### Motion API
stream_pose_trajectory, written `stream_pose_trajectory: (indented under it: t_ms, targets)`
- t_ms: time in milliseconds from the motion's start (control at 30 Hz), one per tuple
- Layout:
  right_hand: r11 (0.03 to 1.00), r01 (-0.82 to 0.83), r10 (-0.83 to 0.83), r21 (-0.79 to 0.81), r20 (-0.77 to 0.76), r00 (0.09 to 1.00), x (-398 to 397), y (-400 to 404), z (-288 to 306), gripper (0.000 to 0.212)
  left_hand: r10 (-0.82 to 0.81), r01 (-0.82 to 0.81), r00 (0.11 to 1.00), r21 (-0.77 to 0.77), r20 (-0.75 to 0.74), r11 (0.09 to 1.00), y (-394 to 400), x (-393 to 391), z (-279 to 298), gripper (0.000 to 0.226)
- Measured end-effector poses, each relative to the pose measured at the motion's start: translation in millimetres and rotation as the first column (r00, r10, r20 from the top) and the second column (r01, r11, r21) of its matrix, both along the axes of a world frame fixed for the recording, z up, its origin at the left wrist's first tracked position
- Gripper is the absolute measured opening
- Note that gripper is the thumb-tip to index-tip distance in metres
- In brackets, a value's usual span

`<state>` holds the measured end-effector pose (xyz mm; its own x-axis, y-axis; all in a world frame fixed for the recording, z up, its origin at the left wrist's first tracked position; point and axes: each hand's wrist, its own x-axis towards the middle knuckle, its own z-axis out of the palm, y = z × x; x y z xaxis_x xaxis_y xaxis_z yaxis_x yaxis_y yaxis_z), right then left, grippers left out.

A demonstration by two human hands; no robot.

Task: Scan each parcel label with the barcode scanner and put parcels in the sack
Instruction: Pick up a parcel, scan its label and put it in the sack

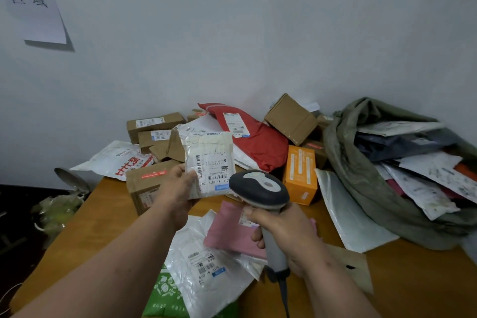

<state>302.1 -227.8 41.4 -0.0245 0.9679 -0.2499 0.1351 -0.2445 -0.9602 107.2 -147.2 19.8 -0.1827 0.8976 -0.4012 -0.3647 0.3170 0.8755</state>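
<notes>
Risks first, left to right. The left hand [178,188] holds the white mailer parcel [209,162] only by its lower left corner, thumb on the label face and the other fingers behind, hidden. The parcel is a soft bag held up above the middle of the table [103,214]; a corner pinch like that could let it sag or twist, so the barcode tilts off the beam and the scan fails. The label looks wrinkled and glossy, so glare or creases may also spoil a read. The thumb sits close to the side barcode; if it slid over, it would cover the bars.

The barcode scanner [260,188] head is just beside the parcel's lower right corner, nearly touching, and seems to point past the label rather than squarely at it: probably too close and off-angle. Its cable runs off the table's near edge and could snag the loose mailers lying there.

The sack [361,175] at the table's right edge slumps open and looks fairly full; a dropped parcel might slide off the heap.

Pose: left forearm reaches up from the lower left, wrist bent back, parcel upright facing the camera. The right hand [286,232] is clenched round the scanner's handle, fingers wrapped, forearm coming from the lower right, head raised. I cannot tell whether a finger is on the trigger.
</notes>
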Motion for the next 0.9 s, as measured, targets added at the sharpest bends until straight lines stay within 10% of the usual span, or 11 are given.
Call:
stream_pose_trajectory:
  t_ms: [900]
  targets:
    - [0.743, 0.669, -0.652, -0.015, -0.241, 0.719, 229.7, 74.4, 0.8, 0.01, -0.549, 0.554, 0.828, 0.022, -0.112, 0.832, 139.2, 279.1, 28.9, 0.048]
